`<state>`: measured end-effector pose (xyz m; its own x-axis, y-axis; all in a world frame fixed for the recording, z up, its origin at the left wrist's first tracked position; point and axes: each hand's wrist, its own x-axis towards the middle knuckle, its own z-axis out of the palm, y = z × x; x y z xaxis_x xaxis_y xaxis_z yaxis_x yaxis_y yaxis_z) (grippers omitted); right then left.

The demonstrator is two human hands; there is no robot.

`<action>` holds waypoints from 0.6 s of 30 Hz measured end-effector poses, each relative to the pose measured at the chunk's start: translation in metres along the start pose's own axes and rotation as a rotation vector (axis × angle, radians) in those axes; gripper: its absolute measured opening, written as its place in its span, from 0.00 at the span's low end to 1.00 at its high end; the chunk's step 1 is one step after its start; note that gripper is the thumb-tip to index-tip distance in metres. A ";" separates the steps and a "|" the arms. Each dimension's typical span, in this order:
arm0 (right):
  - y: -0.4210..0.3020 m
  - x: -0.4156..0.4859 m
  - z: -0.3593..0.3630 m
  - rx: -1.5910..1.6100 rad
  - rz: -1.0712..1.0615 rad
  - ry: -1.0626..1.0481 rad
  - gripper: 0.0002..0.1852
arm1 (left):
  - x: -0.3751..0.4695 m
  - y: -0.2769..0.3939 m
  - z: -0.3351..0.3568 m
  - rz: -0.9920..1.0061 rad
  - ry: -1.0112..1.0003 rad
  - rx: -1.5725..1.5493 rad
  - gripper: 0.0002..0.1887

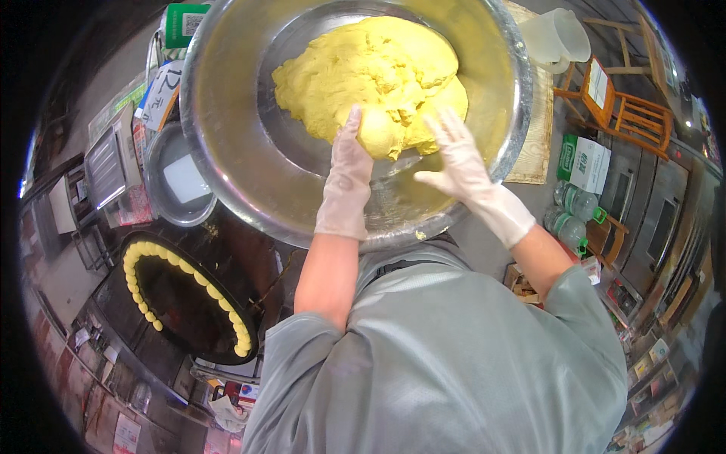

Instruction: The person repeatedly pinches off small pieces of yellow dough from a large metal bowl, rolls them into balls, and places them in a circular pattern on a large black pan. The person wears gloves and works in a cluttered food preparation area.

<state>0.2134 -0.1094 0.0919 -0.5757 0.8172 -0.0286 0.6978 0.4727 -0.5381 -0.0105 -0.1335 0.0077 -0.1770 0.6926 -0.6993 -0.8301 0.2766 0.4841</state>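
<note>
A large lump of yellow dough (334,74) lies in a wide, shiny metal basin (227,130). Its surface is smooth at the left and cracked and folded near the middle. My left hand (351,153), in a whitish translucent glove, rests edge-on against the near side of the dough. The thumb points away from me, and the other fingers are largely hidden. On the right, my right hand (456,156) wears a matching glove with its fingers spread. Its fingertips are at the dough's near right edge; the thumb stands apart over bare metal.
A round black pan (181,295) holds an arc of small yellow dough pieces (187,267). Left of the basin is a grey bowl (156,187) with a white block inside. A translucent pitcher (558,40), wooden chair (629,113) and plastic bottles (570,227) are at right.
</note>
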 end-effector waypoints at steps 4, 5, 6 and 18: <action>-0.033 0.068 0.065 -0.024 -0.146 0.032 0.53 | -0.040 0.035 -0.011 -0.009 -0.085 0.041 0.36; -0.032 0.087 0.092 0.007 -0.210 0.148 0.50 | -0.041 0.044 -0.016 -0.021 -0.091 0.004 0.36; -0.036 0.099 0.108 0.040 -0.280 0.259 0.47 | -0.042 0.054 -0.025 -0.028 -0.093 -0.040 0.35; -0.064 0.124 0.111 0.363 -0.243 -0.381 0.07 | -0.040 0.056 -0.095 0.387 0.003 0.858 0.26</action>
<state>0.0507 -0.0749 0.0294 -0.8610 0.4908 -0.1333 0.3739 0.4333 -0.8200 -0.1002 -0.2093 0.0126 -0.3618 0.8375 -0.4095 -0.0398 0.4249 0.9044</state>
